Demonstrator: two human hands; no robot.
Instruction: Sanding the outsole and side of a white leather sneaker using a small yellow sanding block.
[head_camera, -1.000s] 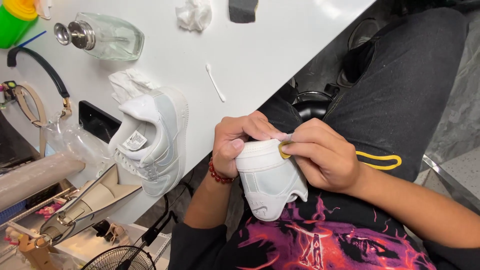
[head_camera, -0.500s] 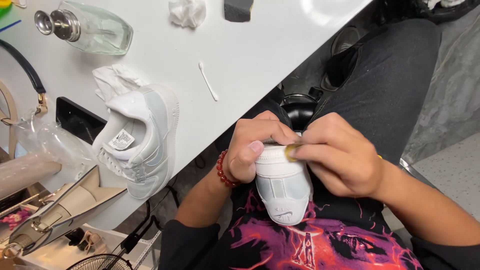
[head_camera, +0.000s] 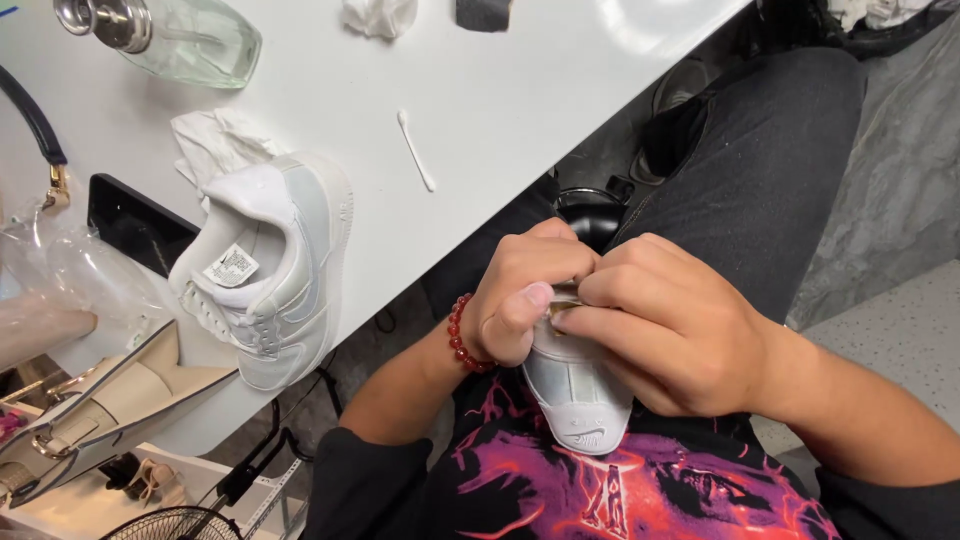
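- Below the white table's (head_camera: 520, 110) near edge, over the lap, a white sneaker (head_camera: 578, 395) is braced heel-up against the person's shirt, which steadies it for close work.
- From the head camera, the left hand (head_camera: 525, 300), a red bead bracelet (head_camera: 462, 335) at its wrist, clenches around the shoe's upper end.
- Right hand (head_camera: 670, 330) pinches a small yellowish object (head_camera: 562, 307) against the shoe, fingertips meeting the left thumb.
- Near the table's left edge its partner sneaker (head_camera: 270, 265) lies on its side, out of the way.
- A cotton swab (head_camera: 416, 150) lies mid-table; a glass bottle (head_camera: 185, 38) rests at the far left corner.
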